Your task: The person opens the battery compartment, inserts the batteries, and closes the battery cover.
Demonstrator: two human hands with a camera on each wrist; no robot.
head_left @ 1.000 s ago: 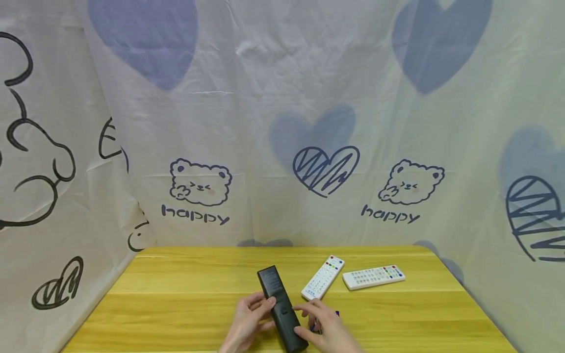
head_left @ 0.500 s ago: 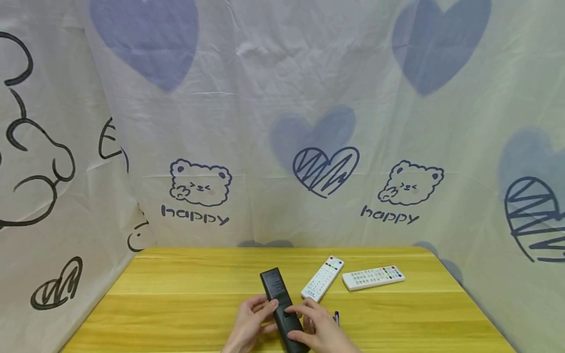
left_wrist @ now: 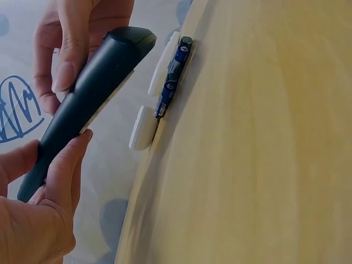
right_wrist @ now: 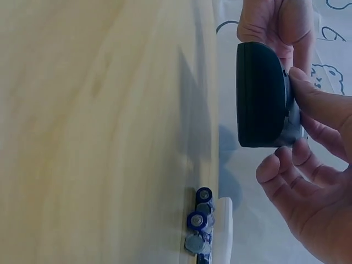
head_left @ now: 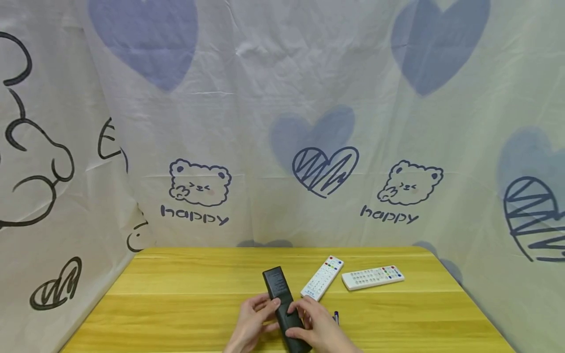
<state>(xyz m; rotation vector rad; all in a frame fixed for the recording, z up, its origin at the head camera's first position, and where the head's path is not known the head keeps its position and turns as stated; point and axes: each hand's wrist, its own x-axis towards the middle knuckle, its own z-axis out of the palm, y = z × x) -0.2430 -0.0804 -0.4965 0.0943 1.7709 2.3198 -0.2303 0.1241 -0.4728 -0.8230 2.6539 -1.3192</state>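
Note:
A black remote control (head_left: pixel 277 284) is held back side up and slanted, its lower end toward the person. My left hand (head_left: pixel 253 321) grips its left side, thumb on the back and fingers underneath. The right hand (head_left: pixel 320 326) has its curled index finger and thumb on the battery cover area of the back. In the left wrist view the remote (left_wrist: pixel 88 99) is seen edge-on, above the table. Several blue batteries (right_wrist: pixel 197 221) lie on the table in the right wrist view; in the head view the right hand hides most of them.
Two white remote controls lie beyond the right hand, one slanted (head_left: pixel 322 278) and one nearly crosswise (head_left: pixel 372 278). The wooden table (head_left: pixel 185 294) ends at a printed cloth (head_left: pixel 265 206) that hangs behind it and along both sides.
The black remote has shifted slightly right with the left hand. The right index finger has come in from the remote's edge onto its back, and the thumb has slid a little left.

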